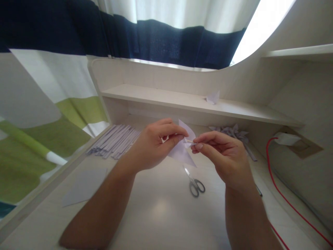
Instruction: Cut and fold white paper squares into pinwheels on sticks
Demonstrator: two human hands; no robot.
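Above the desk my left hand [156, 144] pinches a folded sheet of white paper [183, 156] between thumb and forefinger. Its pointed corners stick out above and below my fingers. My right hand [225, 152] is closed at the paper's right side, with thumb and fingertips pinching a thin pale stick [190, 141]. The stick's other end meets the paper near my left fingertips; whether it passes through cannot be seen. Below the hands lies a pair of scissors [194, 184] with dark handles.
Many rolled paper sticks [114, 140] lie at the back left, near a flat paper sheet [84, 185]. Folded paper pinwheels [232, 132] are piled at the back right. Another folded paper piece [212, 97] rests on the shelf [156, 96]. A red cable [277, 191] runs down the right side.
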